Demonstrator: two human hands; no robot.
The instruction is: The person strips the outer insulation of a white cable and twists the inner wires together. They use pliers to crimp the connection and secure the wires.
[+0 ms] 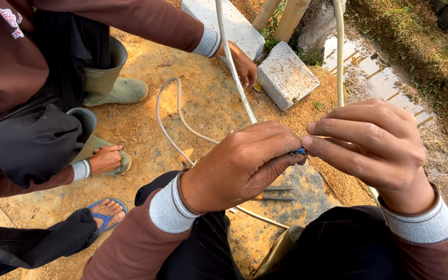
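Observation:
My left hand (242, 163) and my right hand (374, 145) meet fingertip to fingertip in the middle of the view. Between them they pinch a small blue piece (300, 151) at the end of a white cable (232, 62); most of the piece is hidden by my fingers. The cable runs up and away from my left hand, and a second white strand (339, 52) rises behind my right hand. I wear brown sleeves with grey cuffs and dark trousers.
A person in a brown top and green rubber boots (115, 85) crouches at the left, one hand (243, 65) on the cable near a grey concrete block (286, 75). A foot in a blue sandal (107, 211) shows lower left. Slim tools (276, 193) lie on the sandy ground. A water channel (374, 70) runs at right.

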